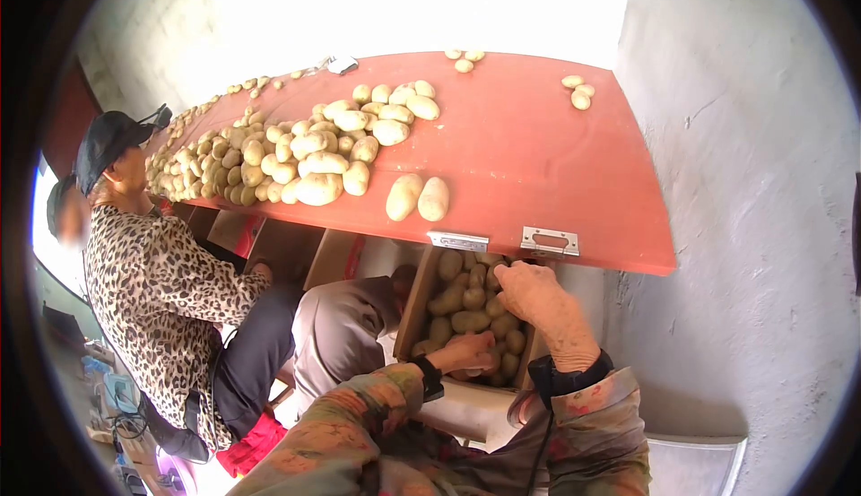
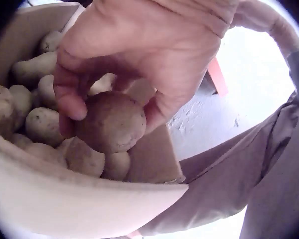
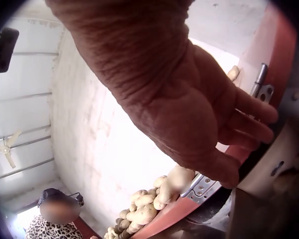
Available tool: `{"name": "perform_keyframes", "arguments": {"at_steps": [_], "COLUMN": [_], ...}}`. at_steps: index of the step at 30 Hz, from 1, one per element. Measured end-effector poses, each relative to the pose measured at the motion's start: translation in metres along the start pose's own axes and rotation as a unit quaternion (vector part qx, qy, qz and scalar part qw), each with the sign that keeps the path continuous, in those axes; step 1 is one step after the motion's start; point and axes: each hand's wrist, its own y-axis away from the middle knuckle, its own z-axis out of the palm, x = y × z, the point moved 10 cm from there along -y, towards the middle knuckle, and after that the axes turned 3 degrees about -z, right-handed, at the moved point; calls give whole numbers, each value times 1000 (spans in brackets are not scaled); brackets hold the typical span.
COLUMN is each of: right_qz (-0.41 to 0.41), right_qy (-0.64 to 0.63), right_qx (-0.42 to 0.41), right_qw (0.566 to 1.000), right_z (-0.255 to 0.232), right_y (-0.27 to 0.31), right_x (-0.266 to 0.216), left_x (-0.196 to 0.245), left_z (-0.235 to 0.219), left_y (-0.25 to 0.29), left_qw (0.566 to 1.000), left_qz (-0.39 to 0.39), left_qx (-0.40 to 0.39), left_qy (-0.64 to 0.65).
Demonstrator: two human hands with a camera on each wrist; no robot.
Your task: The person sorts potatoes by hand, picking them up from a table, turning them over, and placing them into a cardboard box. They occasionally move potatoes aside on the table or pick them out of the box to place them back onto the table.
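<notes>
A cardboard box (image 1: pixel 413 309) full of potatoes (image 1: pixel 470 321) stands below the edge of a red table. At the near end of the box is my left hand (image 1: pixel 465 352), its fingers and thumb gripping a single round potato (image 2: pixel 112 122) above the others, close inside the box wall (image 2: pixel 89 199). My right hand (image 1: pixel 541 303) is over the far right corner of the box, just under the table edge. In the right wrist view its fingers (image 3: pixel 249 130) reach forward, loosely bent, with nothing between them and the thumb.
On the red table (image 1: pixel 538 164) lies a large heap of potatoes (image 1: pixel 305 151), with small groups apart from it. Metal hinge plates (image 1: pixel 551 241) line its near edge. A person in a leopard-print top (image 1: pixel 170 263) sits at left. A grey wall (image 1: pixel 735 227) rises at right.
</notes>
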Motion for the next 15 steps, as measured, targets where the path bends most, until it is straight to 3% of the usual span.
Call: {"name": "perform_keyframes", "arguments": {"at_steps": [1, 5, 8, 14, 15], "right_qz": [2, 5, 5, 5, 4], "right_qy": [3, 15, 14, 18, 20], "right_qx": [4, 22, 32, 30, 31], "right_qw": [1000, 1000, 999, 999, 999], "right_z": [0, 2, 1, 2, 3], "right_y": [0, -1, 3, 4, 4], "right_x": [-1, -4, -5, -3, -2], "left_x": [7, 39, 66, 112, 121], "left_z": [-7, -56, -107, -190, -207], "left_y": [5, 30, 53, 85, 91], "left_qw": [998, 1000, 996, 975, 961], "left_qz": [17, 8, 24, 91, 118], "left_qx": [5, 18, 48, 170, 238], "left_qy": [66, 19, 74, 113, 72]}}
